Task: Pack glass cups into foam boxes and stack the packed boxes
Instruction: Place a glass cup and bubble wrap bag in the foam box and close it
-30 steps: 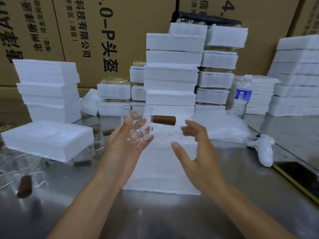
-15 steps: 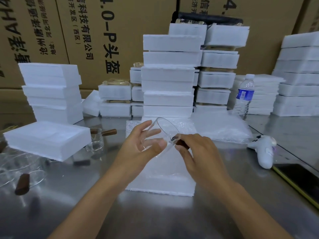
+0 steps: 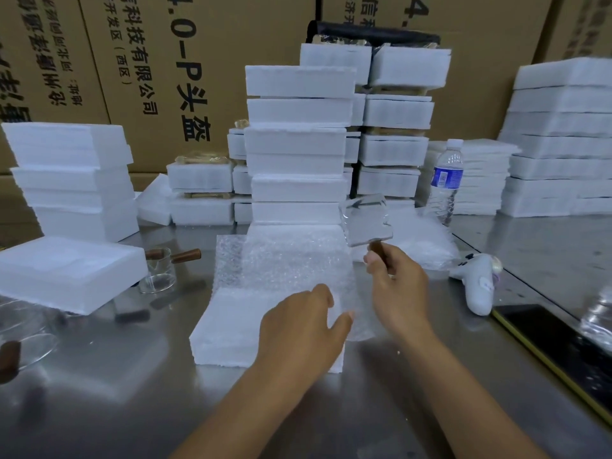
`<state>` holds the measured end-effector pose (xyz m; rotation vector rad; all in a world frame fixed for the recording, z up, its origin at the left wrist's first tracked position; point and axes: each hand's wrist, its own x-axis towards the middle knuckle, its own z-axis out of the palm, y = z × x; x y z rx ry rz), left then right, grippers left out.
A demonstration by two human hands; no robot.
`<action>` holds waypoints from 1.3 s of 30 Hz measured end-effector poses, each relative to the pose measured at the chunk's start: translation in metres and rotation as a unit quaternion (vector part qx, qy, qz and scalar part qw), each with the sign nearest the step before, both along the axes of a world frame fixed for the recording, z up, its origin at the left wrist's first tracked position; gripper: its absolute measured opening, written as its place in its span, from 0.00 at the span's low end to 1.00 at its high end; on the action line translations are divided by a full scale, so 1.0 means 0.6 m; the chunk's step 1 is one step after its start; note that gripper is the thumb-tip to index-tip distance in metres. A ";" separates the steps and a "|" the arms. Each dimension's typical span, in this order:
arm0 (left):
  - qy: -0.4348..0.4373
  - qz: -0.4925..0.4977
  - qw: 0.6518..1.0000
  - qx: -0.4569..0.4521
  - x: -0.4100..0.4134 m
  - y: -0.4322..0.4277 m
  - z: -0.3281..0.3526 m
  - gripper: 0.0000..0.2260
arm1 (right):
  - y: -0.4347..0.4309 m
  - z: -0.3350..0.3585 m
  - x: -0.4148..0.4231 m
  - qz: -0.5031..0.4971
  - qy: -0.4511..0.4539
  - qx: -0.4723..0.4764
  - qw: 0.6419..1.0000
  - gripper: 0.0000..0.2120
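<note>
My right hand (image 3: 399, 286) grips the brown wooden handle of a clear glass cup (image 3: 366, 221) and holds it up above the table, right of centre. Below it a sheet of bubble wrap (image 3: 284, 260) lies over an open white foam box (image 3: 231, 329) in front of me. My left hand (image 3: 301, 326) rests on the near right part of that box, fingers curled at the edge of the wrap. A tall stack of closed foam boxes (image 3: 298, 144) stands just behind. A foam lid (image 3: 66, 270) lies at the left.
Another glass cup with a wooden handle (image 3: 159, 270) sits left of the box, more glassware (image 3: 23, 329) at the far left. A water bottle (image 3: 445, 180), a white controller (image 3: 477, 279) and a dark phone (image 3: 556, 346) lie to the right. Foam stacks (image 3: 563, 137) and cardboard cartons line the back.
The cup passed from my left hand to my right, which now holds it by the handle, raised to the right. My left hand dropped onto the bubble wrap and box.
</note>
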<state>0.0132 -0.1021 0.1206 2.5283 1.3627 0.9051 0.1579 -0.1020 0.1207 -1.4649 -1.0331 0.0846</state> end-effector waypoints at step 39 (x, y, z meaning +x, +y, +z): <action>-0.292 -0.148 0.928 0.176 -0.050 -0.008 0.025 0.03 | -0.051 0.040 -0.041 0.157 -0.229 -0.188 0.942 0.19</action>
